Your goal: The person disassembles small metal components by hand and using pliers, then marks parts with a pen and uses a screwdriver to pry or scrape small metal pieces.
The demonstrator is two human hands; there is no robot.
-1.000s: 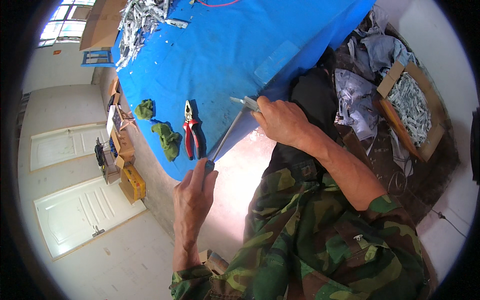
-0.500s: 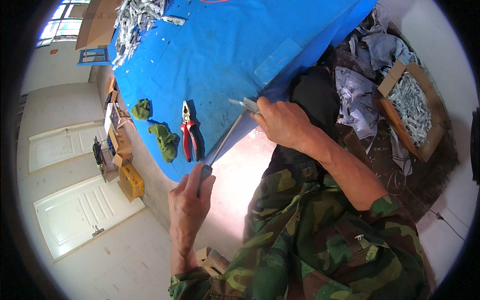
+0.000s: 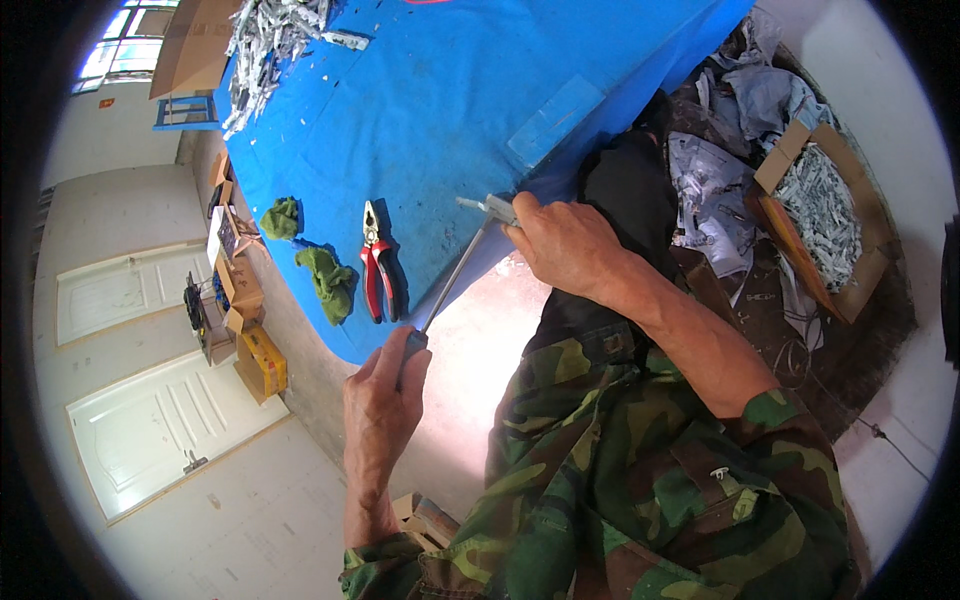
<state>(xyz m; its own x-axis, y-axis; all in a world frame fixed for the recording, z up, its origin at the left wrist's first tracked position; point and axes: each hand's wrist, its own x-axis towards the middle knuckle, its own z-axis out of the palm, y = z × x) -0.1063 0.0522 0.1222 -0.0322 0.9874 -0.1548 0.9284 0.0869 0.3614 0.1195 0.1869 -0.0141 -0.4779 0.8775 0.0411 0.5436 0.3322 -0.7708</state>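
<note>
My left hand (image 3: pixel 382 400) is closed round the dark handle of a screwdriver (image 3: pixel 455 282), whose long metal shaft slants up to the right. Its tip meets a small pale grey metal-looking piece (image 3: pixel 499 209) pinched in my right hand (image 3: pixel 560 240). What the piece is, I cannot make out; a thin end of it sticks out to the left and my fingers cover the rest. Left of the shaft, combination pliers (image 3: pixel 375 265) with red and black handles lie on the blue-covered table (image 3: pixel 440 120). Two crumpled green cloths or gloves (image 3: pixel 326 284) lie beside them.
A heap of similar grey pieces (image 3: pixel 275 60) covers the table's far left. At right, a cardboard box (image 3: pixel 868 270) holds many more, near plastic bags (image 3: pixel 710 190). Several boxes (image 3: pixel 262 362) stand along the floor at left, by white doors (image 3: pixel 170 430).
My left hand has shifted very slightly to the right with the screwdriver. The right hand and the grey piece look nearly still.
</note>
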